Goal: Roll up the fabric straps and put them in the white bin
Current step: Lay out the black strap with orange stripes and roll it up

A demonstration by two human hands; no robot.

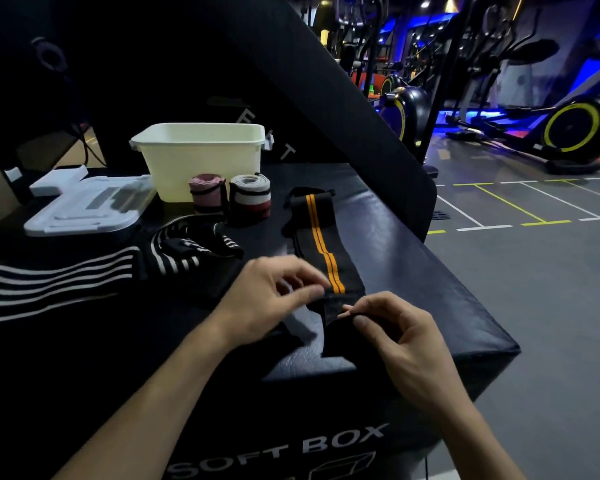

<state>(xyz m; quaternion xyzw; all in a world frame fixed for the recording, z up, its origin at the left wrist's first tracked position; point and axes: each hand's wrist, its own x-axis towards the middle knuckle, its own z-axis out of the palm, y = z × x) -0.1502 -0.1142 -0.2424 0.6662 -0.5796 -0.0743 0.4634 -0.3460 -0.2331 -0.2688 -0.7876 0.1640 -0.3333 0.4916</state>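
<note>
A black strap with two orange stripes (321, 237) lies flat on the black soft box (413, 258), running away from me. My left hand (274, 296) pinches its near end at the left edge. My right hand (392, 327) pinches the same end from the right. Two rolled straps stand in front of the white bin (201, 157): a pink one (208, 192) and a grey, white and red one (250, 195). A black strap with white stripes (84, 271) lies loose and partly bunched at the left.
A clear plastic lid (87, 211) lies left of the bin. A tall black pad (291, 81) leans behind the box. The box top ends at an edge on the right, with gym floor and exercise bikes (568, 126) beyond.
</note>
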